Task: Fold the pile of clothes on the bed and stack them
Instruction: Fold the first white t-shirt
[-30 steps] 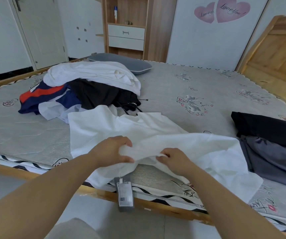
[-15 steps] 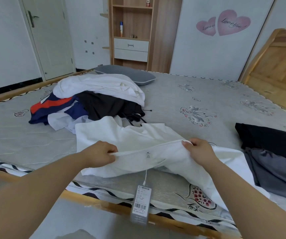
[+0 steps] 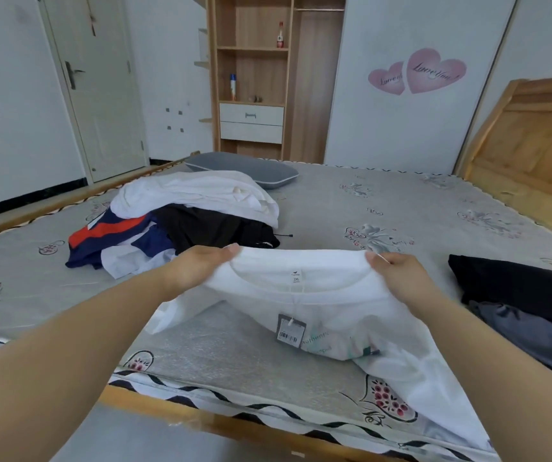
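A person stands at the edge of a bed [image 3: 401, 208] and holds a white T-shirt [image 3: 334, 295] up by its shoulders, just above the mattress. The left hand [image 3: 201, 268] and the right hand [image 3: 397, 275] each have their fingers clamped on the fabric on either side of the neckline. The collar faces the viewer, showing a 2XL size label inside. A grey price tag [image 3: 290, 330] hangs from the collar. The shirt's lower half drapes over the near edge of the bed on the right.

The task looks to be at an early stage. This shirt is spread out but not yet folded. To the right lie a black garment [image 3: 514, 281] and a grey garment [image 3: 541, 338], seemingly the start of the stack. On the left, a pile of clothes [image 3: 181, 225] waits: white, black, and navy with a red stripe, all tangled together.

A grey pillow [image 3: 244, 168] lies beyond the pile. A wooden shelf unit [image 3: 251, 78] and a door [image 3: 98, 88] stand against the far wall. The dangling tag could get caught in the folds, and the hanging hem needs pulling onto the bed.
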